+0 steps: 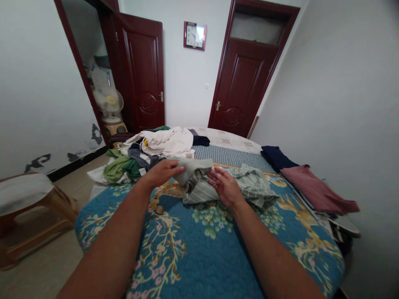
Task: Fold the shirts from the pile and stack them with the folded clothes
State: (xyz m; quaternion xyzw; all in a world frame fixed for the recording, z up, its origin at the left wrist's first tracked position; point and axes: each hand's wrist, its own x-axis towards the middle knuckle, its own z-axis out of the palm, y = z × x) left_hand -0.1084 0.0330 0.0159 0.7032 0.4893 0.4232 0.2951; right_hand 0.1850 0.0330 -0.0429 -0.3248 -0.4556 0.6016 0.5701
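A pale grey-green garment with thin white stripes (254,185) lies crumpled on the floral cover in front of me; whether it is a shirt or trousers I cannot tell. My left hand (165,171) pinches a raised plain edge of this cloth between thumb and fingers. On the other side of the lifted part is my right hand (226,187), palm turned up and fingers loosely spread. Its fingertips are beside the cloth and may touch it. Part of the garment is hidden behind the right hand.
A loose heap of clothes (168,141) lies at the back left. Folded garments, including a pink one (318,187) and a navy one (279,158), lie along the right edge. The blue floral cover (202,257) spreads over the table. A stool (28,195) stands at left.
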